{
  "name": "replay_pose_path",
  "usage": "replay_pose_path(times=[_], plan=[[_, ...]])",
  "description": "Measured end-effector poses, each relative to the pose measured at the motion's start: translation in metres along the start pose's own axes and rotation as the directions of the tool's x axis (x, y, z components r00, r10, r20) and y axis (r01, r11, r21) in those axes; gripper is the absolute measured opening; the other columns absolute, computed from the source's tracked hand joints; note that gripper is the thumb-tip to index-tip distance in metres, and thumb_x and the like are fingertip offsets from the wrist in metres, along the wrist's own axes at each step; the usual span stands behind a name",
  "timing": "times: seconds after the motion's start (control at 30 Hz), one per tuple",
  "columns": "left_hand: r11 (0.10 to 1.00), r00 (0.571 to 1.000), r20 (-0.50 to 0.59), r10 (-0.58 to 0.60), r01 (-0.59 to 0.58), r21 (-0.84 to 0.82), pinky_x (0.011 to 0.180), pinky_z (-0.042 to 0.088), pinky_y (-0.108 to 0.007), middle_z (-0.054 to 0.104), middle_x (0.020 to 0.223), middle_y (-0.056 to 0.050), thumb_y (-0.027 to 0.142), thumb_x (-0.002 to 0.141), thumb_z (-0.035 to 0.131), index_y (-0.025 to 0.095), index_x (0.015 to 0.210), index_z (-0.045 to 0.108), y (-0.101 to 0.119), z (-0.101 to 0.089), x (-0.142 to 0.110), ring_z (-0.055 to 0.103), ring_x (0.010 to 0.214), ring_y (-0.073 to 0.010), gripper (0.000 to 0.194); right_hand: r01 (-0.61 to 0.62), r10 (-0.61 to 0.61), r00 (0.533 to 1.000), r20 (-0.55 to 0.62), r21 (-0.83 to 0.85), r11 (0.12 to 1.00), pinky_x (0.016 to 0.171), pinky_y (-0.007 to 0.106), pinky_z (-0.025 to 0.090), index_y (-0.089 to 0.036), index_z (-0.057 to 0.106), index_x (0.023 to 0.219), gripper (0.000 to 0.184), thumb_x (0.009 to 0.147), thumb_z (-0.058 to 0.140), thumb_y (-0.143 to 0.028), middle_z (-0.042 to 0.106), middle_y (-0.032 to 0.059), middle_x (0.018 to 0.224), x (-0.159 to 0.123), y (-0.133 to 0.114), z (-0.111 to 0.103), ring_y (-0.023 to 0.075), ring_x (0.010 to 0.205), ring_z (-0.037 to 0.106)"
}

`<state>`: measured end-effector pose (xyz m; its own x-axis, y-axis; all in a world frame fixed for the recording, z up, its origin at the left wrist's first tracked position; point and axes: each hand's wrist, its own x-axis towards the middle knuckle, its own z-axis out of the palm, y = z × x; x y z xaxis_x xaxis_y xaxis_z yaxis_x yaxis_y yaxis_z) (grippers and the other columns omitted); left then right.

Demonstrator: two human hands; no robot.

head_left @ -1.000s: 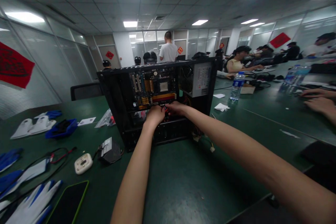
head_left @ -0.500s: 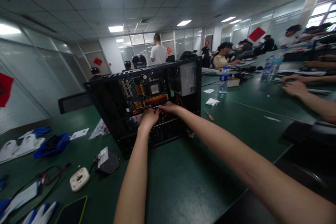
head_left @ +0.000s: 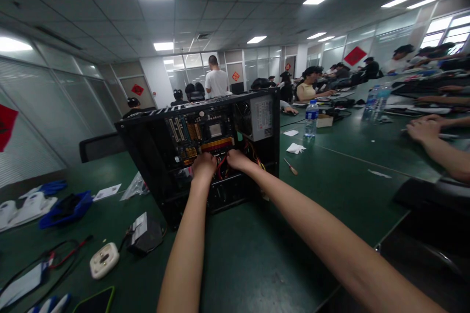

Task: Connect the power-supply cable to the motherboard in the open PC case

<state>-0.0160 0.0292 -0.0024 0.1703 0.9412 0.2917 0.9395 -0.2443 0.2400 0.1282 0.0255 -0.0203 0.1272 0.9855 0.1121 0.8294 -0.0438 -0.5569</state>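
Note:
An opened black computer case (head_left: 147,156) stands upright on the green table, its inside facing me. Within it are a motherboard (head_left: 191,124), with red and yellow memory slots along its lower part, and a silver power supply (head_left: 261,117) at the upper right. My left hand (head_left: 204,165) is closed at the motherboard's lower edge; its fingertips and what they hold are hidden. A little to the right, my right hand (head_left: 238,160) is closed on thin coloured cables (head_left: 221,168). Red strands of these show between the two hands.
Left on the table lie a blue tray (head_left: 68,210), a black block with a label (head_left: 143,234), a white rounded device (head_left: 105,260) and a phone (head_left: 96,302). To the right are a screwdriver (head_left: 291,167), a crumpled tissue (head_left: 295,148) and a water bottle (head_left: 311,118). Co-workers' hands (head_left: 424,128) rest further right.
My hands, which were touching near their fingertips, have come slightly apart, and red cables now show between them. The view has shifted a little; the case stands in the same place.

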Motion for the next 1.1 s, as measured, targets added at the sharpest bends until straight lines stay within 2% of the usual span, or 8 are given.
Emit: replay_pose_path(times=[0.17, 0.4, 0.7, 0.93, 1.1], plan=[[0.999, 1.000, -0.025, 0.005, -0.004, 0.045, 0.084, 0.052, -0.035, 0.075, 0.107, -0.016, 0.041, 0.096, 0.050, 0.020, 0.103, 0.076, 0.004, 0.001, 0.000, 0.070, 0.102, -0.0294, 0.034, 0.015, -0.014, 1.000, 0.005, -0.060, 0.998, 0.083, 0.025, 0.048, -0.009, 0.073, 0.112, 0.030, 0.099, 0.047, -0.018, 0.071, 0.0223, 0.116, -0.005, -0.001, -0.002, 0.0256, 0.108, 0.069], [0.993, 0.998, -0.048, 0.041, -0.035, 0.110, 0.081, 0.054, -0.040, 0.074, 0.102, -0.022, 0.033, 0.096, 0.048, 0.012, 0.104, 0.075, 0.012, 0.000, -0.003, 0.071, 0.101, -0.0355, 0.035, -0.006, 0.006, 1.000, -0.003, -0.110, 0.994, 0.085, 0.030, 0.049, -0.008, 0.071, 0.116, 0.032, 0.100, 0.046, -0.020, 0.070, 0.0255, 0.118, -0.010, -0.004, -0.005, 0.0298, 0.111, 0.068], [0.988, 0.998, -0.040, 0.040, -0.033, 0.154, 0.082, 0.055, -0.038, 0.074, 0.103, -0.023, 0.031, 0.097, 0.046, 0.010, 0.104, 0.076, 0.017, -0.001, -0.004, 0.072, 0.100, -0.0345, 0.037, -0.029, 0.030, 1.000, 0.005, -0.117, 0.993, 0.084, 0.031, 0.051, -0.010, 0.071, 0.116, 0.031, 0.098, 0.047, -0.018, 0.070, 0.0243, 0.118, -0.007, -0.004, -0.004, 0.0298, 0.111, 0.069], [0.996, 0.999, -0.024, 0.025, -0.023, 0.087, 0.081, 0.054, -0.036, 0.075, 0.103, -0.022, 0.032, 0.096, 0.045, 0.011, 0.102, 0.076, 0.015, -0.001, -0.006, 0.072, 0.101, -0.0333, 0.038, -0.021, 0.022, 1.000, 0.006, -0.109, 0.994, 0.080, 0.028, 0.050, -0.011, 0.072, 0.116, 0.031, 0.097, 0.048, -0.019, 0.071, 0.0219, 0.118, -0.003, -0.003, -0.002, 0.0284, 0.110, 0.069], [0.997, 0.999, -0.017, 0.040, -0.039, 0.068, 0.080, 0.054, -0.036, 0.074, 0.105, -0.022, 0.039, 0.096, 0.048, 0.011, 0.100, 0.075, 0.014, -0.004, -0.014, 0.072, 0.101, -0.0335, 0.039, -0.012, 0.012, 1.000, -0.008, -0.094, 0.995, 0.076, 0.028, 0.050, -0.010, 0.072, 0.115, 0.031, 0.096, 0.049, -0.019, 0.072, 0.0222, 0.116, -0.007, -0.006, -0.004, 0.0286, 0.108, 0.071]])
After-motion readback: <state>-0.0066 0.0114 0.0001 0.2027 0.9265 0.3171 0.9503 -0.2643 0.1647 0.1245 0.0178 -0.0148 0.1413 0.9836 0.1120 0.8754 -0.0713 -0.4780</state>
